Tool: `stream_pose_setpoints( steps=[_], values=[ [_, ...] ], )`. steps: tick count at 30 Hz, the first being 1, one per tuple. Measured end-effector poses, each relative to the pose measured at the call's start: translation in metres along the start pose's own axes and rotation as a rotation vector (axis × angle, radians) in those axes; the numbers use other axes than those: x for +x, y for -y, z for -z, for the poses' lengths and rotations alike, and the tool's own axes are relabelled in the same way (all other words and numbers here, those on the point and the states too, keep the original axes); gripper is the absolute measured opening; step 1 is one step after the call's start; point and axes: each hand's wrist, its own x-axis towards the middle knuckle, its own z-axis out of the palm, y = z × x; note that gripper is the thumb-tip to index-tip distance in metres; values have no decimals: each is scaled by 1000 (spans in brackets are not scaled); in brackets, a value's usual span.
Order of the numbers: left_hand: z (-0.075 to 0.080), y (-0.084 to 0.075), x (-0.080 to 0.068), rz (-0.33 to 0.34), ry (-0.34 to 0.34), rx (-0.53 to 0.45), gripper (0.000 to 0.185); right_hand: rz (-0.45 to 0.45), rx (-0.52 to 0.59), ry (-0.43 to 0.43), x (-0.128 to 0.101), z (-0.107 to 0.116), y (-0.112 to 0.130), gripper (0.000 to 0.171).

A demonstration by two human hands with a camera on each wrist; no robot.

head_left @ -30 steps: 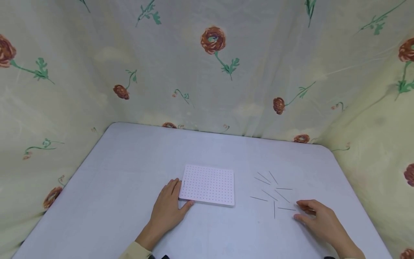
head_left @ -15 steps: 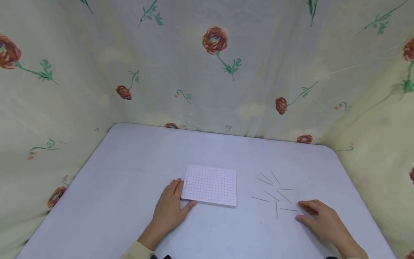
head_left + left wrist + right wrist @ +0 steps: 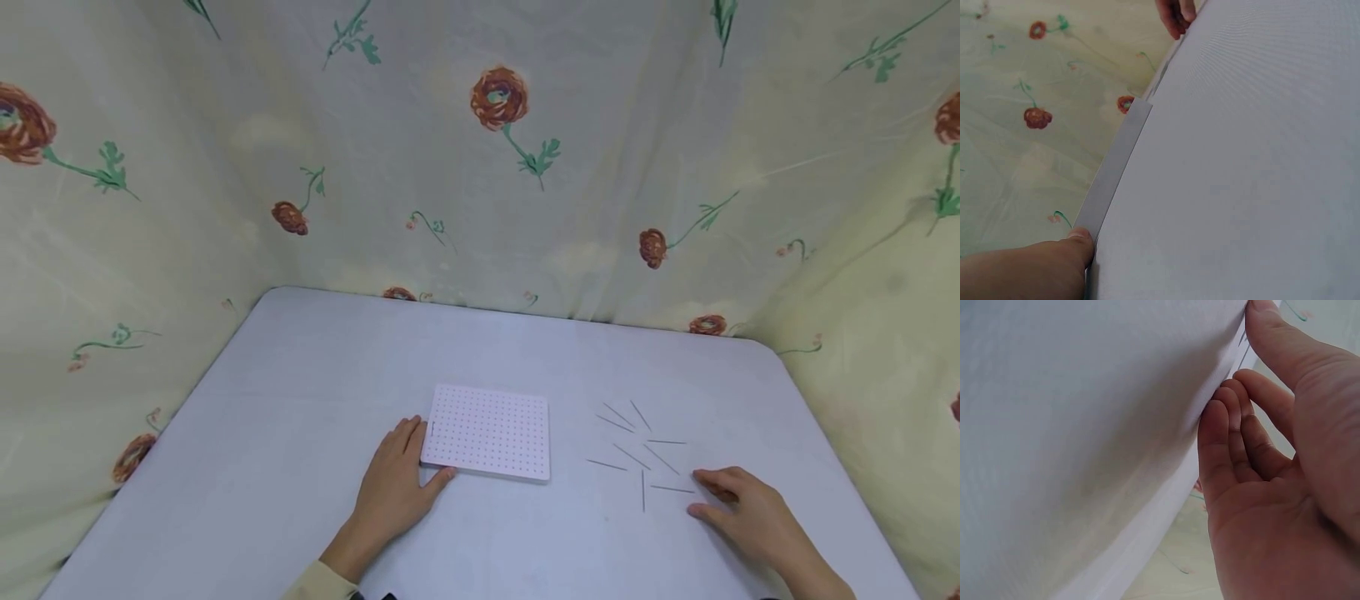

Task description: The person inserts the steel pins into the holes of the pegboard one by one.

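A white board with a grid of small dots or holes lies flat on the table in the head view. A short dark line shows near its left edge; I cannot tell if it is a pin. My left hand rests at the board's near left corner, straight fingers along the left side and thumb against the front edge. To the right lie several thin dark sticks, spread apart. My right hand rests on the table beside the nearest sticks, thumb and forefinger apart, other fingers loosely bent, nothing visible between them.
The table has a white cover and rounded far corners. A pale curtain with printed flowers hangs behind it and at both sides. Bare tabletop lies between the board and the sticks.
The head view has shifted slightly, so everything sits a little further right. Both hands, the board and the sticks keep their places.
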Motion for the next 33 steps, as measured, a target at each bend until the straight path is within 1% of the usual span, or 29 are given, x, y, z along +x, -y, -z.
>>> stream_pose_setpoints(
  steps=[4,9,14,16,18,23,25,29,33],
  values=[
    [-1,1,0,-3,-4,-4,83,-4,-16,26,1,0,1,49],
    [-2,2,1,-3,-1,6,84,-7,-4,56,2,-1,1,44],
    [-2,2,1,-4,-3,14,84,-29,11,83,3,-1,1,40],
    [-2,2,1,-3,-4,14,84,-31,14,83,4,-2,1,38],
    [-3,2,1,-1,-4,13,84,-28,5,70,4,-3,1,33],
    [-3,2,0,-4,4,7,83,1,-25,2,6,-5,-1,17],
    [-3,2,0,-7,5,6,83,1,-31,-7,6,-5,-1,12],
    [-2,2,-1,-9,1,2,83,-51,-19,69,10,-3,1,6],
    [0,2,-1,-13,-8,-1,83,-91,-7,136,12,-1,4,5]
  ],
)
